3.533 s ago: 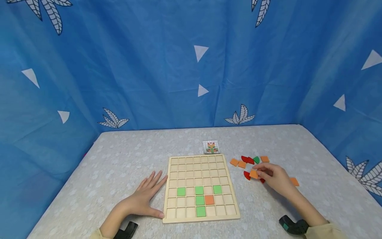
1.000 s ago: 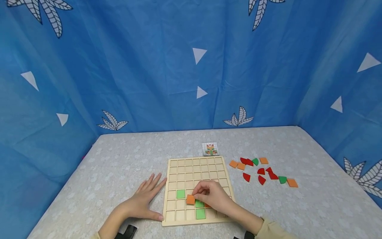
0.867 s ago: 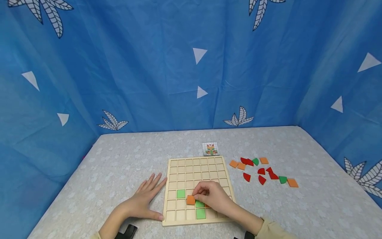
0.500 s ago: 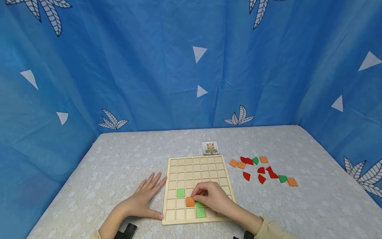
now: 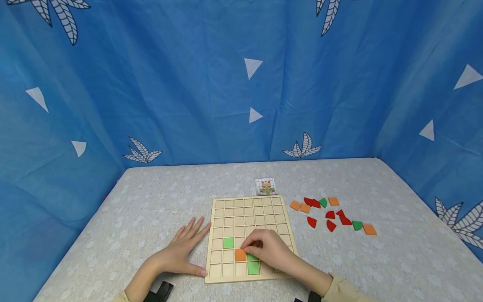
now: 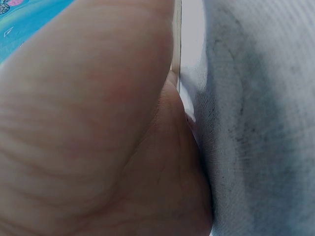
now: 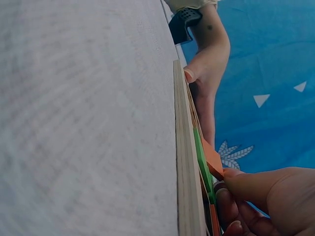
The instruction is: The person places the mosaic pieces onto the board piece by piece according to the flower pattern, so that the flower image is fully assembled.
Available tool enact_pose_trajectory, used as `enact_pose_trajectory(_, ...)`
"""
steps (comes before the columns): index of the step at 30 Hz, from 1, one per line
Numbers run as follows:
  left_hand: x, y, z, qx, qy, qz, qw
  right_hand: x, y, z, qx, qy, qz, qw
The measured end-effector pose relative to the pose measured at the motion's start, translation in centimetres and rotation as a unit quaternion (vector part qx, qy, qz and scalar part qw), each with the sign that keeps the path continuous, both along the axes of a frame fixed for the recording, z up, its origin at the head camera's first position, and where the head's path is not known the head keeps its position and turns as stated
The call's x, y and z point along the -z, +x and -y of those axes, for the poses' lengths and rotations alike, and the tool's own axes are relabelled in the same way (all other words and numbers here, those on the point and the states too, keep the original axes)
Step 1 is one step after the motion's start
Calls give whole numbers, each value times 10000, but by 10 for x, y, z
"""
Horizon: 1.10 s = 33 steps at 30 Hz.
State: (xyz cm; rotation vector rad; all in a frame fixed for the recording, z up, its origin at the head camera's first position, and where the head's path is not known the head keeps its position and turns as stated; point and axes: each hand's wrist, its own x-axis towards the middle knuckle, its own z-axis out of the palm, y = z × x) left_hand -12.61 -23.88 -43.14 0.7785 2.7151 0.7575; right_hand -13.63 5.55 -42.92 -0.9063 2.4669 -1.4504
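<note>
My right hand [image 5: 268, 249] is over the lower part of a wooden grid board [image 5: 225, 279], pinching an orange square tile [image 5: 240, 255] by its right edge. The tile overlaps a cell in the third column. From the right wrist, this orange tile [image 7: 211, 160] shows tilted, with one side standing up off the board. Green square tiles [image 5: 253, 268] sit in cells beside and below it; another green tile [image 5: 228, 243] lies up to the left. The right hand hides several cells. My left hand [image 5: 181, 251] lies flat with fingers spread, thumb and index fingertips at the board's left edge.
Loose orange squares [image 5: 333, 201], red quarter-round pieces [image 5: 311, 222] and green quarter-round pieces [image 5: 357, 225] are scattered right of the board. A small pattern card [image 5: 266, 186] stands behind the board's far edge. Blue patterned cloth [image 5: 211, 84] encloses the table's back and sides.
The right hand has carried an orange tile from the loose pieces leftward to the board. Over the last second the tile shifted slightly down into line with a cell. The left hand stayed put.
</note>
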Motion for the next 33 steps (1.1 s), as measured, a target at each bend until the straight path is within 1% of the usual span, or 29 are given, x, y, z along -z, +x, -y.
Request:
enact_pose_trajectory(10,0,-1,1,59,4,-21,10000,-1,-1,-1,8,61,23,10000)
enact_pose_trajectory(18,-2,0,0,87,62,-87,9999,-7,1,-2,9,-13,53,10000)
enact_pose_trajectory(23,-2,-1,0,116,19,-94,9999,-10,0,-3,-21,-68,26,10000)
enact_pose_trajectory(26,-1,-1,1,123,-5,-94,9999,-13,-2,-6,27,-102,-11,9999)
enact_pose_trajectory(28,-1,-1,1,114,-21,-90,9999,-16,-5,-10,92,-154,43,9998)
enact_pose_trajectory(33,-2,0,0,82,-22,-66,9999,-24,-14,-23,299,-246,90,9992)
